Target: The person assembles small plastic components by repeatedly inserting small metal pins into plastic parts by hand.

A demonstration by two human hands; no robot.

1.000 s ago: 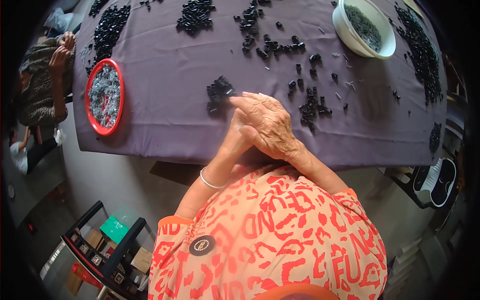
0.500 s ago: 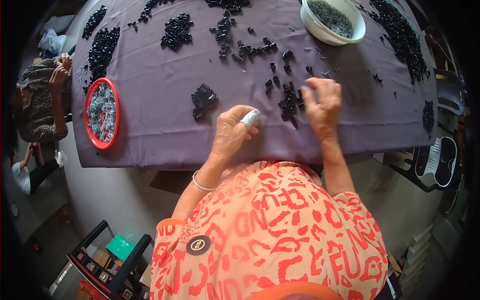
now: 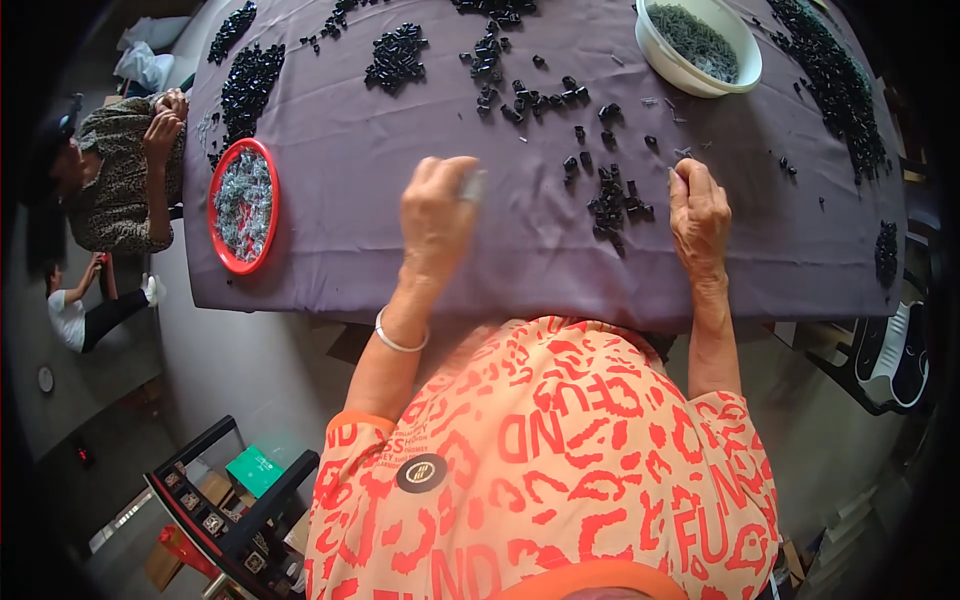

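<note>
My left hand (image 3: 435, 215) is over the table, blurred, with its fingers curled in and a white wrap (image 3: 473, 186) on one finger. It covers the spot where a small heap of black pieces lay; what is in its fingers is hidden. Farther right, my right hand (image 3: 699, 212) has thumb and forefinger pressed together at the cloth, close to a thin grey pin (image 3: 683, 153). Whether a pin is between the fingertips is too small to tell. Between the hands lies a loose heap of small black plastic pieces (image 3: 608, 208), nearer to the right hand.
A white bowl (image 3: 752, 75) of grey pins stands at the far right. A red tray (image 3: 213, 215) with clear small parts is at the left. More black piles (image 3: 395, 57) lie across the purple cloth (image 3: 350, 200). Another person (image 3: 120, 170) sits at the table's left side.
My left hand has moved forward over the left heap, now out of sight. My right hand has shifted right, away from the middle heap, and its fingertips have closed. The view has shifted slightly.
</note>
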